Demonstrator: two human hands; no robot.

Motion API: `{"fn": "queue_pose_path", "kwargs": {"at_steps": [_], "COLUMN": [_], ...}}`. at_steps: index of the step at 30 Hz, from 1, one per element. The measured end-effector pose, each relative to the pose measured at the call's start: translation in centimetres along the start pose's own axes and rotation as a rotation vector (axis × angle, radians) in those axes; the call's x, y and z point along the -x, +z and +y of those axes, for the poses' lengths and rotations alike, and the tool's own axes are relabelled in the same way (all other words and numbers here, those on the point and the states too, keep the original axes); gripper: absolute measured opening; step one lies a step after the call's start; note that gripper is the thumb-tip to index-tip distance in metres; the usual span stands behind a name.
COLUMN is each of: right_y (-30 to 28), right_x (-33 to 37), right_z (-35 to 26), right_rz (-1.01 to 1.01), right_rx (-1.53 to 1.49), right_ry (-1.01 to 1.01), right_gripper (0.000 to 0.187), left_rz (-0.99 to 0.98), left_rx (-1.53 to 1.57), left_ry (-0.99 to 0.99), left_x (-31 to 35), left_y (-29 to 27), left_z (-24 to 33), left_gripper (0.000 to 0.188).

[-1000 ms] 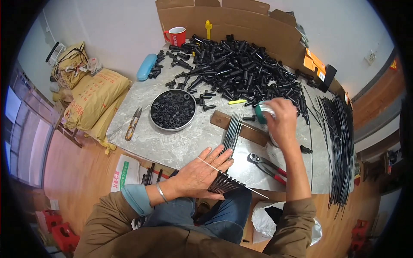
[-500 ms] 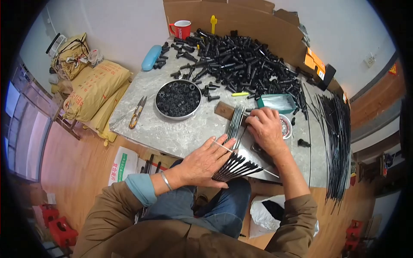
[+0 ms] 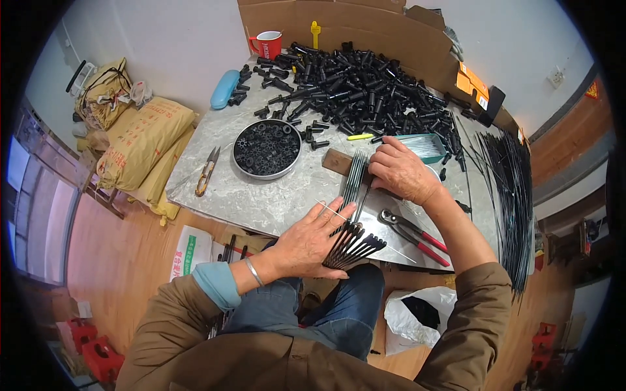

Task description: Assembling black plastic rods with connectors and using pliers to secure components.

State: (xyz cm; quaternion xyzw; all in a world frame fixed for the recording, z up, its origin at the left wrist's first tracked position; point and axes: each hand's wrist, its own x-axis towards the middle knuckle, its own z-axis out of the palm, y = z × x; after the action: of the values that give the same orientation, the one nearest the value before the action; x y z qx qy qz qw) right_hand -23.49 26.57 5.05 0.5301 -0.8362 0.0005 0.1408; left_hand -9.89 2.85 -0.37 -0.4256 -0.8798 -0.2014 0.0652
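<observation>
My left hand (image 3: pixel 310 238) lies with fingers stretched over a row of thin metal rods (image 3: pixel 354 179), side by side. Their black ends (image 3: pixel 357 249) fan out at the table's front edge. A thin white stick (image 3: pixel 399 254) crosses among the black ends and reaches my left fingers. My right hand (image 3: pixel 404 173), fingers bent together, pinches a thin dark rod just right of the row; its fingertips are partly hidden. Beyond the row is a brown wooden block (image 3: pixel 336 161). Red-handled pliers (image 3: pixel 420 240) lie below my right wrist.
A big heap of black plastic parts (image 3: pixel 365 91) covers the back. A round tin of small black rings (image 3: pixel 236 159) and scissors (image 3: pixel 207 173) stand left. A green tray (image 3: pixel 430 155) sits behind my right hand; long black rods (image 3: pixel 505 195) lie along the right edge.
My right hand has moved slightly away from the front edge, and the pliers show fully now. The fan of black ends looks narrower. My left hand stays on the rods.
</observation>
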Motion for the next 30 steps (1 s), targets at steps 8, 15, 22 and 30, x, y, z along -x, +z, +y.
{"fn": "queue_pose_path", "kwargs": {"at_steps": [8, 15, 22, 30], "right_y": [-0.4, -1.6, -0.9, -1.7], "right_x": [-0.3, -1.0, -1.8, -2.3], "right_z": [0.7, 0.3, 0.1, 0.4], "right_rz": [-0.134, -0.241, -0.204, -0.207], "right_rx": [0.071, 0.119, 0.184, 0.161], "right_ry": [-0.093, -0.062, -0.113, -0.163], "right_gripper": [0.027, 0.027, 0.029, 0.029], "left_rz": [0.001, 0.001, 0.036, 0.049], "left_rx": [0.019, 0.006, 0.017, 0.016], "left_ry": [0.006, 0.007, 0.024, 0.020], "left_x": [0.0, 0.0, 0.1, 0.1], "left_y": [0.0, 0.0, 0.1, -0.1], "left_z": [-0.1, -0.1, -0.2, -0.2], "left_gripper": [0.092, 0.090, 0.087, 0.085]}}
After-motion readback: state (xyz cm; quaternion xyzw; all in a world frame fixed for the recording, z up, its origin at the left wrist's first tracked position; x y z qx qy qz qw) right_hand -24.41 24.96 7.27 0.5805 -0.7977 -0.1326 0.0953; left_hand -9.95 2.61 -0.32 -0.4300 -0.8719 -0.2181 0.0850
